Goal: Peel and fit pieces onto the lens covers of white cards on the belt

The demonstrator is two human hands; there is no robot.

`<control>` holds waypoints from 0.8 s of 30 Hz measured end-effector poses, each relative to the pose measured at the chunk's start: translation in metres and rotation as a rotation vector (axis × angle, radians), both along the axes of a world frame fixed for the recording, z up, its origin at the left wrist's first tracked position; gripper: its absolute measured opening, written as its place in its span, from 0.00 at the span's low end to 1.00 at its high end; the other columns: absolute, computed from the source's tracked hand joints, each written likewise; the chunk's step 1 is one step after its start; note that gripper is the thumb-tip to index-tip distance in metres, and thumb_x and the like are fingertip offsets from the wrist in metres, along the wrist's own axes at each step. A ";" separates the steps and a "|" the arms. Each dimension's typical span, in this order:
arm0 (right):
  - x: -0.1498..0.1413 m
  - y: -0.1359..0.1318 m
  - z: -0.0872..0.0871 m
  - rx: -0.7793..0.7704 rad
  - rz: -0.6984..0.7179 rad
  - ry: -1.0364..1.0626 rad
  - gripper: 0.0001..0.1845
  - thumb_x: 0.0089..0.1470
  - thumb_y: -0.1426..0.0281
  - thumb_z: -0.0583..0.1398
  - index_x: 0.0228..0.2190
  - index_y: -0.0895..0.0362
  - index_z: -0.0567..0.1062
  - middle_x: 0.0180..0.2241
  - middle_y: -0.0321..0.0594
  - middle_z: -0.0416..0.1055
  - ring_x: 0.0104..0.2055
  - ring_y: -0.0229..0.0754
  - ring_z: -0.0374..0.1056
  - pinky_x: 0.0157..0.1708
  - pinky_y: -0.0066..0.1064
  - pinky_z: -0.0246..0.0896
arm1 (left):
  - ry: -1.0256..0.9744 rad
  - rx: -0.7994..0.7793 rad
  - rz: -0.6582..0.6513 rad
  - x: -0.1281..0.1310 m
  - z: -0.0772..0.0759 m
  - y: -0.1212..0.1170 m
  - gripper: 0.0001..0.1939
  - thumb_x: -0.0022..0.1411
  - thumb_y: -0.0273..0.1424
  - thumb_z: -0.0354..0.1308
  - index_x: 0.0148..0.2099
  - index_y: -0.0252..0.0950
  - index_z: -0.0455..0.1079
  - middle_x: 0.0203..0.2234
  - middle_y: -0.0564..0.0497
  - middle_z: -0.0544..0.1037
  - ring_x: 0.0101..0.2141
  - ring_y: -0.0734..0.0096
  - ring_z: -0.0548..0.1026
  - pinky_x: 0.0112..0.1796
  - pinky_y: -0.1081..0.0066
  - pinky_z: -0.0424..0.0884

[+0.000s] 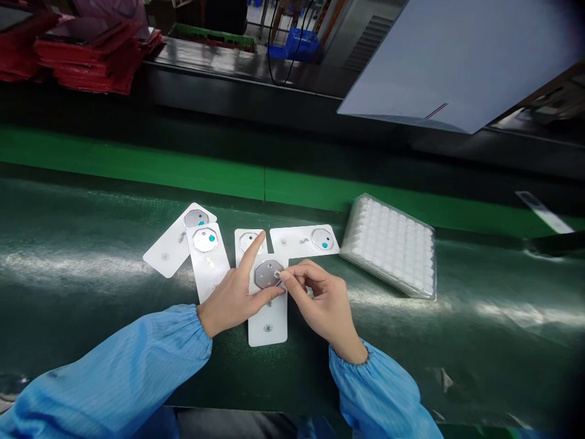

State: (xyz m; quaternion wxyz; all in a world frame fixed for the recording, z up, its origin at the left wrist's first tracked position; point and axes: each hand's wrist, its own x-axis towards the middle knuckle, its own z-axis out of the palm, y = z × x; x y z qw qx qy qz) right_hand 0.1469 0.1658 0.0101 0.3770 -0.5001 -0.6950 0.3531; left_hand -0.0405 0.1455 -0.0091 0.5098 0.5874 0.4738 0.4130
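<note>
In front of me is a white phone back cover (267,323) with a grey, octagonal camera area. My left hand (237,289) steadies it at its left edge, forefinger stretched upward and thumb lying across the face. With thumb and forefinger together, my right hand (322,299) pinches a small pale ring-like piece (277,275) at the right side of the camera area. Whether the piece touches the cover I cannot tell. Behind it, another white cover (249,242) is partly hidden by the hand and the front cover.
More white covers, each with a blue spot, lie left (169,247), (208,259) and right (297,239) on the green work surface (439,360). A clear tray of white rounded cells (395,247) stands at right. Stacked red packets (91,55) and a hanging white panel (448,55) are behind.
</note>
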 end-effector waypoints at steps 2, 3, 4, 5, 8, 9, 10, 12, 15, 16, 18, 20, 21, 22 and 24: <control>0.000 0.000 0.000 -0.006 0.002 0.001 0.13 0.62 0.62 0.63 0.27 0.55 0.78 0.23 0.34 0.62 0.25 0.38 0.58 0.26 0.32 0.53 | 0.004 0.004 -0.001 0.000 0.000 0.000 0.50 0.65 0.39 0.67 0.78 0.45 0.40 0.48 0.44 0.79 0.44 0.52 0.79 0.43 0.61 0.78; 0.000 0.000 0.000 -0.008 0.001 0.002 0.14 0.62 0.62 0.63 0.27 0.55 0.78 0.23 0.34 0.62 0.25 0.38 0.58 0.26 0.32 0.53 | 0.006 0.000 -0.006 0.000 0.000 0.000 0.50 0.65 0.39 0.66 0.78 0.45 0.39 0.48 0.44 0.79 0.44 0.52 0.79 0.43 0.61 0.78; 0.000 0.000 0.000 -0.010 0.000 0.005 0.14 0.63 0.62 0.63 0.27 0.55 0.78 0.23 0.34 0.62 0.25 0.38 0.58 0.26 0.32 0.54 | 0.009 -0.007 -0.014 0.000 0.000 0.000 0.50 0.66 0.39 0.66 0.78 0.46 0.38 0.48 0.44 0.78 0.44 0.53 0.79 0.43 0.62 0.78; 0.000 0.000 0.000 -0.013 -0.003 0.011 0.14 0.63 0.61 0.63 0.27 0.55 0.78 0.23 0.34 0.62 0.26 0.38 0.58 0.27 0.32 0.54 | 0.012 -0.014 -0.021 0.000 0.001 0.000 0.50 0.66 0.39 0.66 0.78 0.46 0.37 0.48 0.44 0.78 0.44 0.53 0.79 0.42 0.62 0.78; 0.000 -0.001 0.000 -0.034 -0.008 0.034 0.15 0.63 0.59 0.64 0.27 0.55 0.78 0.23 0.35 0.63 0.26 0.39 0.59 0.28 0.33 0.56 | 0.012 -0.025 -0.030 0.000 0.002 0.000 0.51 0.67 0.38 0.65 0.78 0.47 0.36 0.47 0.45 0.79 0.40 0.57 0.79 0.39 0.64 0.77; -0.001 -0.001 -0.001 -0.041 -0.009 0.040 0.16 0.62 0.59 0.64 0.27 0.55 0.78 0.23 0.35 0.64 0.26 0.39 0.59 0.28 0.33 0.57 | 0.009 -0.022 -0.028 -0.001 0.002 0.000 0.50 0.66 0.38 0.65 0.78 0.46 0.36 0.45 0.46 0.79 0.38 0.58 0.79 0.38 0.65 0.77; -0.001 -0.001 -0.001 -0.047 -0.011 0.044 0.16 0.62 0.58 0.64 0.27 0.55 0.78 0.24 0.36 0.64 0.26 0.39 0.60 0.28 0.33 0.57 | 0.007 -0.016 -0.028 -0.001 0.002 0.000 0.50 0.66 0.39 0.65 0.78 0.46 0.37 0.44 0.46 0.79 0.37 0.59 0.79 0.37 0.65 0.77; 0.000 -0.001 -0.002 -0.052 -0.014 0.043 0.15 0.62 0.58 0.64 0.29 0.55 0.79 0.24 0.36 0.65 0.27 0.39 0.60 0.28 0.33 0.58 | 0.005 -0.009 -0.029 -0.001 0.003 0.000 0.49 0.66 0.39 0.65 0.78 0.45 0.38 0.39 0.48 0.80 0.34 0.60 0.78 0.34 0.65 0.76; 0.000 -0.002 -0.004 -0.044 -0.021 0.038 0.14 0.62 0.59 0.64 0.30 0.55 0.80 0.24 0.36 0.64 0.27 0.39 0.60 0.28 0.33 0.57 | 0.002 -0.024 -0.042 -0.001 0.003 0.000 0.50 0.66 0.39 0.65 0.78 0.47 0.38 0.37 0.49 0.80 0.31 0.61 0.77 0.33 0.65 0.75; 0.000 -0.002 -0.005 -0.040 -0.025 0.034 0.13 0.62 0.59 0.64 0.30 0.55 0.80 0.24 0.36 0.64 0.27 0.39 0.60 0.28 0.33 0.57 | -0.002 -0.031 -0.047 -0.001 0.003 0.000 0.50 0.66 0.39 0.65 0.78 0.48 0.37 0.37 0.50 0.80 0.31 0.61 0.76 0.32 0.65 0.74; 0.000 -0.002 -0.005 -0.028 -0.034 0.026 0.14 0.62 0.59 0.64 0.29 0.54 0.80 0.23 0.35 0.63 0.26 0.39 0.60 0.27 0.33 0.56 | -0.020 -0.039 -0.050 0.000 0.002 -0.001 0.49 0.67 0.40 0.65 0.78 0.48 0.37 0.37 0.50 0.80 0.30 0.61 0.76 0.31 0.65 0.74; -0.001 -0.003 -0.004 -0.016 -0.042 0.021 0.14 0.62 0.59 0.64 0.28 0.55 0.80 0.23 0.34 0.61 0.26 0.39 0.59 0.26 0.33 0.56 | -0.032 -0.038 -0.044 0.000 0.001 -0.001 0.50 0.67 0.41 0.65 0.78 0.47 0.37 0.35 0.50 0.80 0.30 0.61 0.77 0.32 0.64 0.75; -0.001 -0.003 -0.004 -0.010 -0.046 0.019 0.14 0.62 0.60 0.64 0.28 0.55 0.80 0.22 0.34 0.61 0.26 0.39 0.59 0.26 0.33 0.56 | -0.031 -0.038 -0.043 0.000 0.000 -0.001 0.50 0.67 0.41 0.65 0.78 0.47 0.37 0.33 0.51 0.79 0.29 0.61 0.77 0.32 0.64 0.75; -0.002 -0.003 -0.004 -0.004 -0.048 0.018 0.14 0.62 0.60 0.64 0.28 0.55 0.80 0.22 0.34 0.60 0.25 0.38 0.59 0.26 0.33 0.55 | -0.027 -0.036 -0.043 0.000 0.000 -0.002 0.50 0.66 0.42 0.65 0.78 0.46 0.38 0.32 0.51 0.79 0.29 0.61 0.76 0.32 0.65 0.75; -0.002 -0.004 -0.004 0.004 -0.050 0.012 0.14 0.62 0.61 0.64 0.28 0.55 0.80 0.22 0.34 0.60 0.25 0.38 0.59 0.26 0.33 0.55 | -0.012 -0.024 -0.044 -0.001 -0.001 -0.002 0.49 0.66 0.41 0.65 0.78 0.46 0.39 0.30 0.52 0.78 0.28 0.62 0.76 0.32 0.65 0.75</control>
